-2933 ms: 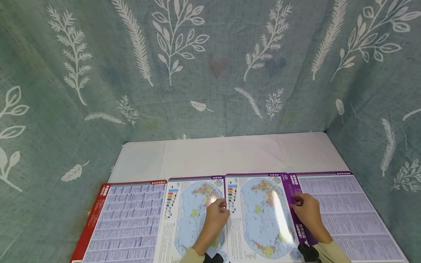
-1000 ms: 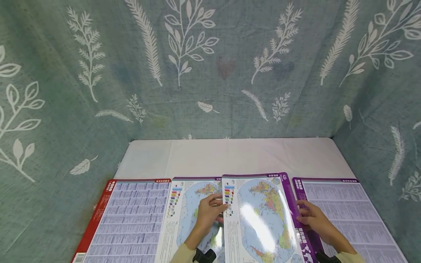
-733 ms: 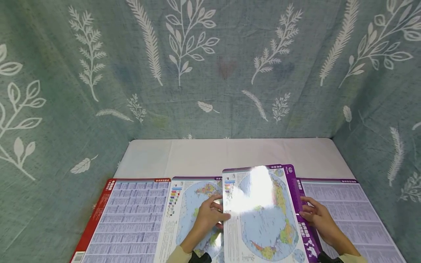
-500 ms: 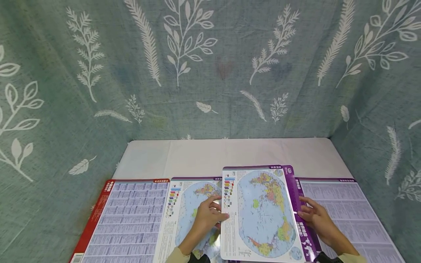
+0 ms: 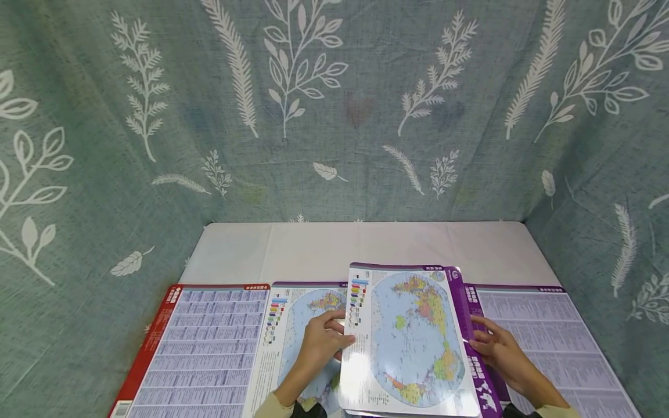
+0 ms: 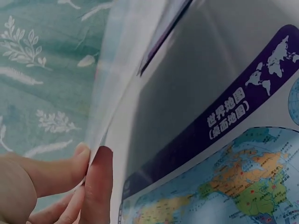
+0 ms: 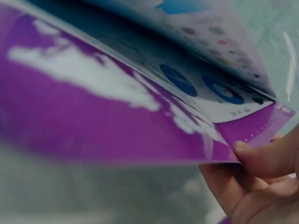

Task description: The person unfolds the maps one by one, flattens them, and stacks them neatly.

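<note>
The person wears cream sleeves and black wrist gear.

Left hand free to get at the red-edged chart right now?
Probably not without letting go: the left hand pinches the raised map by its left edge, though nothing visible covers the red-edged chart.

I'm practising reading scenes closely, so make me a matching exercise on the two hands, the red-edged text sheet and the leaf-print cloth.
1. Red-edged text sheet
2. Left hand
3. Leaf-print cloth
4. Right hand

A. Hangs behind the table
B. Grips the purple edge of the raised map
C. Grips the raised map's white margin
D. Lies flat at the far left

Pairs: 1-D, 2-C, 3-A, 4-B
</note>
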`<act>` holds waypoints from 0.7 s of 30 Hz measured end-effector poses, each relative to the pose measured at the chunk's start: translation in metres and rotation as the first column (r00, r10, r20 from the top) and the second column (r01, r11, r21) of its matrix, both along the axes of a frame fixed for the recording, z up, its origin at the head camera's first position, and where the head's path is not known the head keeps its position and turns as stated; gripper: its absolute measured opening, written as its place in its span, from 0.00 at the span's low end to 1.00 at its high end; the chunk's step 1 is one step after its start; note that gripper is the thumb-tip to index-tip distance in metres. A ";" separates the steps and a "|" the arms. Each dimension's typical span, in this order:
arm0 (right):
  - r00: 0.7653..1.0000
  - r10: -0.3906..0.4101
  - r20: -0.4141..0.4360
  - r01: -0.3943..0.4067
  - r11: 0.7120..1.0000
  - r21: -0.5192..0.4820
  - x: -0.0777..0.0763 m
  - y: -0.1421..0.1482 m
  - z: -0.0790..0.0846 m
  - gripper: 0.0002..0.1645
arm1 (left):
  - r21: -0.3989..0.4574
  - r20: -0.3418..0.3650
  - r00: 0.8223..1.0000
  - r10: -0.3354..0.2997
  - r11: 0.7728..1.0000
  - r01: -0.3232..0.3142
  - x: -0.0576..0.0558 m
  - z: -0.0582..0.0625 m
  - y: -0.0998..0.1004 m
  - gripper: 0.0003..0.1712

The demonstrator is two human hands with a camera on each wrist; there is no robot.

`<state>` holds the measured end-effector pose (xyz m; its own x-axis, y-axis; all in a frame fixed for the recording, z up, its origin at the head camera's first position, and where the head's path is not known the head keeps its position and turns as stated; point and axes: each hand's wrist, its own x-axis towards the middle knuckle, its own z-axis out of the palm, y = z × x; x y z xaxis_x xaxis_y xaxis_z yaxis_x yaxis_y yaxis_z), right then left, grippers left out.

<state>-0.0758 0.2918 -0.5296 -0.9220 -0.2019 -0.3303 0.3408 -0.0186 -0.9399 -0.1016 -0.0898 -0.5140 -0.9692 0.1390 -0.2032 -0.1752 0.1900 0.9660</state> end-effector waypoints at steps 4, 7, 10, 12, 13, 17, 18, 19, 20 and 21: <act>0.999 -0.050 -0.002 0.050 0.999 0.001 -0.001 -0.005 0.005 0.37 | 0.032 -0.038 0.999 -0.038 0.999 0.039 0.002 0.005 -0.004 0.31; 0.996 -0.081 -0.024 0.081 0.997 -0.006 0.000 -0.010 0.007 0.34 | 0.044 -0.070 0.996 -0.053 0.997 0.056 0.003 0.009 -0.007 0.30; 0.993 -0.108 -0.045 0.107 0.994 -0.023 0.000 -0.016 0.008 0.30 | 0.025 -0.078 0.996 -0.040 0.999 0.042 0.003 0.012 -0.008 0.29; 0.991 -0.119 -0.059 0.117 0.993 -0.034 0.000 -0.018 0.007 0.28 | -0.001 -0.078 0.997 -0.027 1.000 0.027 0.002 0.013 -0.009 0.28; 0.990 -0.126 -0.064 0.123 0.992 -0.040 0.000 -0.019 0.007 0.28 | -0.014 -0.078 0.997 -0.020 1.000 0.019 0.001 0.013 -0.009 0.28; 0.987 -0.143 -0.070 0.140 0.989 -0.037 0.000 -0.022 0.009 0.30 | -0.059 -0.080 0.997 -0.014 0.998 0.009 -0.002 0.013 -0.010 0.27; 0.987 -0.146 -0.068 0.144 0.989 -0.034 -0.001 -0.023 0.009 0.31 | -0.066 -0.079 0.997 -0.017 0.998 0.011 -0.002 0.013 -0.010 0.26; 0.987 -0.148 -0.063 0.147 0.989 -0.031 -0.001 -0.023 0.010 0.31 | -0.073 -0.080 0.997 -0.024 0.997 0.018 -0.003 0.013 -0.011 0.26; 0.987 -0.149 -0.058 0.147 0.989 -0.027 -0.001 -0.023 0.010 0.32 | -0.078 -0.081 0.996 -0.033 0.997 0.027 -0.003 0.014 -0.011 0.26; 0.987 -0.150 -0.052 0.149 0.989 -0.027 -0.002 -0.023 0.010 0.33 | -0.080 -0.081 0.996 -0.041 0.996 0.035 -0.004 0.014 -0.012 0.26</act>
